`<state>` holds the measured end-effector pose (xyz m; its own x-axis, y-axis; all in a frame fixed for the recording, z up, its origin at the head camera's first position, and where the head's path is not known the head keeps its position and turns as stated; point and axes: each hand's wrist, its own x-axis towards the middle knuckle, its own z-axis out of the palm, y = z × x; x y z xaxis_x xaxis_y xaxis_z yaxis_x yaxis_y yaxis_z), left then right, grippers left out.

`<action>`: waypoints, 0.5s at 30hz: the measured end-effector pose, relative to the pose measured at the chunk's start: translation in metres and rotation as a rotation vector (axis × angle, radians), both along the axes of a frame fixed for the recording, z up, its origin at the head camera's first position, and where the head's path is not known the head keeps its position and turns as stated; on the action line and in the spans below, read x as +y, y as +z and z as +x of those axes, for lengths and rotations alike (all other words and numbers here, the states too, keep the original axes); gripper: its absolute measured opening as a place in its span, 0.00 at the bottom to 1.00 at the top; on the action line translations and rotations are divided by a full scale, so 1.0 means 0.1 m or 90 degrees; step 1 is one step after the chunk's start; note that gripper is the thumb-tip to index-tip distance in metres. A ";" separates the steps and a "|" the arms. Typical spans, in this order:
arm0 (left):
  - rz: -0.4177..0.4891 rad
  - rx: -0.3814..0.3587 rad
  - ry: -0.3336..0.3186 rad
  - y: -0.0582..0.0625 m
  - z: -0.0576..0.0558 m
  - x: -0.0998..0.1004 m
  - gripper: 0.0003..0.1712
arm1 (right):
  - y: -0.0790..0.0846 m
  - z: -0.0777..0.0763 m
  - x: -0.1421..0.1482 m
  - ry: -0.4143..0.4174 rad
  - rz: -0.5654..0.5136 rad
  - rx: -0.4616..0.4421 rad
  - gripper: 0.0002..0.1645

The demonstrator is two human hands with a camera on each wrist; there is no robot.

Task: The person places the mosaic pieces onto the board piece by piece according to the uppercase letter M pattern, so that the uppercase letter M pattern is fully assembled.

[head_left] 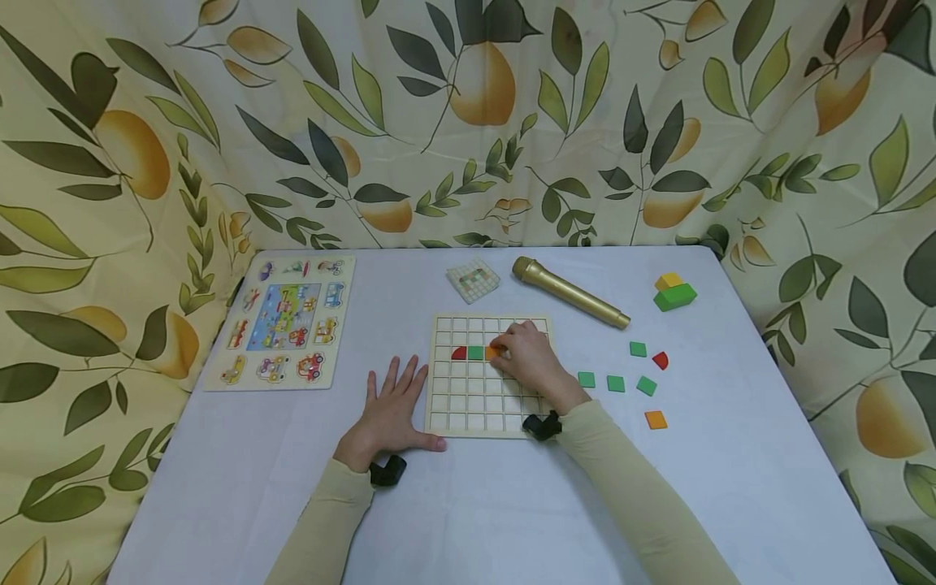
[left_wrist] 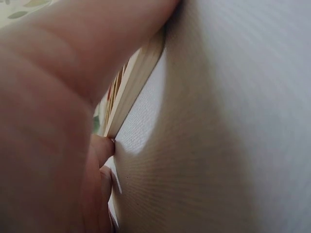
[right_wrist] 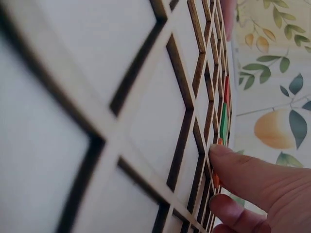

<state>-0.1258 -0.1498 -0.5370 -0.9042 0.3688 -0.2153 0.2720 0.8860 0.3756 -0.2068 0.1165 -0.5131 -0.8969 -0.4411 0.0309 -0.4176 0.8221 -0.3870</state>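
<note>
A wooden grid board (head_left: 446,406) with square cells lies in the middle of the table. In one of its upper rows sit a red quarter-round tile (head_left: 459,353) and a green square tile (head_left: 475,353), side by side. To their right, my right hand (head_left: 532,357) pinches an orange tile (head_left: 492,353) at the cell beside the green one. The right wrist view has the thumb (right_wrist: 238,158) against that orange tile, low on the grid. My left hand (head_left: 395,414) lies spread flat at the board's lower left corner, fingers straight, thumb along the front edge.
Several loose green tiles (head_left: 616,383), a red one (head_left: 660,360) and an orange one (head_left: 656,420) lie to the right. Behind are a patterned card (head_left: 473,280), a gold microphone (head_left: 570,294) and green and yellow blocks (head_left: 675,297). A vehicle picture puzzle (head_left: 219,378) lies left.
</note>
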 end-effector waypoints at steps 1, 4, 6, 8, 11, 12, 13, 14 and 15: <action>-0.002 -0.001 0.000 0.00 0.00 0.00 0.78 | 0.00 0.00 0.01 0.001 -0.002 0.001 0.19; -0.002 0.004 0.000 0.00 0.00 0.00 0.78 | 0.00 0.02 0.04 0.004 -0.023 0.012 0.23; -0.002 0.005 -0.001 0.00 0.01 0.00 0.78 | 0.00 0.02 0.08 0.002 -0.044 0.018 0.25; 0.002 0.006 -0.001 0.00 0.01 0.00 0.78 | 0.01 0.02 0.13 -0.001 -0.063 0.020 0.25; 0.004 0.003 0.001 0.00 0.01 0.00 0.78 | 0.01 0.01 0.23 -0.008 -0.079 0.019 0.26; 0.004 0.002 0.001 0.00 0.01 0.00 0.78 | 0.01 0.01 0.26 -0.010 -0.087 0.018 0.26; 0.004 0.001 0.002 0.00 0.01 0.00 0.78 | 0.01 0.01 0.30 -0.013 -0.093 0.017 0.26; 0.002 0.001 0.003 0.01 0.01 0.00 0.78 | 0.01 0.01 0.34 -0.016 -0.102 0.017 0.26; 0.002 0.001 0.003 0.01 0.01 0.00 0.78 | 0.02 0.02 0.38 -0.020 -0.111 0.017 0.27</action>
<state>-0.1252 -0.1493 -0.5363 -0.9064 0.3650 -0.2126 0.2685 0.8864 0.3772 -0.2053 0.1550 -0.5114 -0.9078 -0.3996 0.1277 -0.4052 0.7563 -0.5136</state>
